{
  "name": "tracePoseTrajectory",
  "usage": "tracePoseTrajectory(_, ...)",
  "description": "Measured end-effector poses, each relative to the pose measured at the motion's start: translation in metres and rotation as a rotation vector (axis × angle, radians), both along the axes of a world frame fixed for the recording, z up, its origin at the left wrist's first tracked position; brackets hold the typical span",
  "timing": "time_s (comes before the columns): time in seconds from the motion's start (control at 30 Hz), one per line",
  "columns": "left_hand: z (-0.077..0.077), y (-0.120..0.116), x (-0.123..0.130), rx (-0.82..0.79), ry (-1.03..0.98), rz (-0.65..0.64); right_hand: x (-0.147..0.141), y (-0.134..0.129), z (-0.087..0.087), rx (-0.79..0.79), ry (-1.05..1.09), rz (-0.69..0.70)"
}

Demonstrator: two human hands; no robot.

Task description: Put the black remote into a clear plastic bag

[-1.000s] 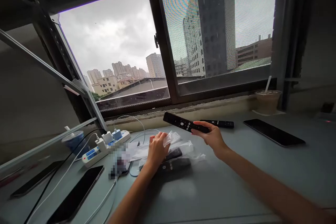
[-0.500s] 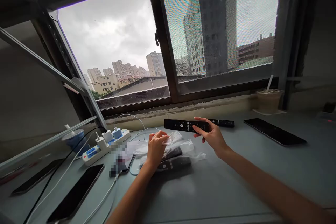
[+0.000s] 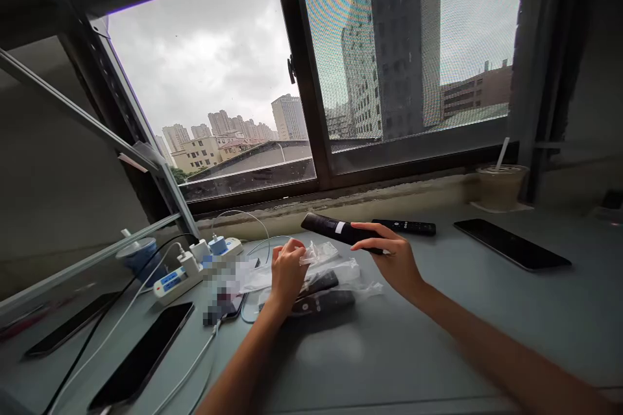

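Note:
My right hand [image 3: 396, 256] grips a black remote [image 3: 335, 228] in the air, its back with a white label turned to the camera. Closed on a clear plastic bag [image 3: 318, 251] is my left hand [image 3: 289, 272], lower and to the left of that remote. Beneath and beside my left hand lie bagged black remotes [image 3: 331, 303] on the grey table. Another black remote [image 3: 413, 227] rests on the table behind my right hand.
A black tablet [image 3: 511, 244] and a drink cup with a straw [image 3: 501, 187] are at the right. At the left are a power strip [image 3: 170, 288] with cables, a blue cup [image 3: 141, 256] and a large black phone [image 3: 143, 356]. A window [image 3: 318, 110] stands behind.
My right hand has turned the held remote over, from its button side to its labelled back. My left hand has barely moved and keeps its grip on the plastic.

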State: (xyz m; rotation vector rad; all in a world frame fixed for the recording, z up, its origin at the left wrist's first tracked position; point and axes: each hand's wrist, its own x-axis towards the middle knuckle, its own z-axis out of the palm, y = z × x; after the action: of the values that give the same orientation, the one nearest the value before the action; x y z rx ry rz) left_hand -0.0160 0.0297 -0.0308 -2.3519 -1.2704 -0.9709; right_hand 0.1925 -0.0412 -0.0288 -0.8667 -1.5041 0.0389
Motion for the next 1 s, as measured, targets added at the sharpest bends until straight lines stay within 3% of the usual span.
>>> tracePoseTrajectory(0.17, 0.000, 0.000, -0.001, 0.008, -0.005, 0.036, 0.000, -0.001, 0.001, 0.099, 0.004, -0.058)
tracePoseTrajectory(0.3, -0.001, 0.001, 0.000, 0.001, -0.016, 0.023, -0.001, 0.000, 0.004, -0.049, 0.273, 0.018)
tracePoseTrajectory(0.43, 0.000, -0.002, 0.002, 0.007, -0.037, -0.004, -0.001, 0.001, 0.011, -0.224, 0.611, 0.003)
tracePoseTrajectory(0.6, 0.002, -0.006, 0.006, 0.059, -0.060, -0.035, 0.003, 0.000, 0.017, -0.299, 0.801, -0.010)
tracePoseTrajectory(0.8, 0.002, -0.006, 0.006, 0.092, -0.067, -0.084, 0.007, 0.002, 0.018, -0.382, 0.887, -0.017)
tracePoseTrajectory(1.0, 0.006, -0.012, 0.006, 0.093, -0.015, -0.157, 0.007, 0.007, 0.013, -0.347, 0.782, -0.034)
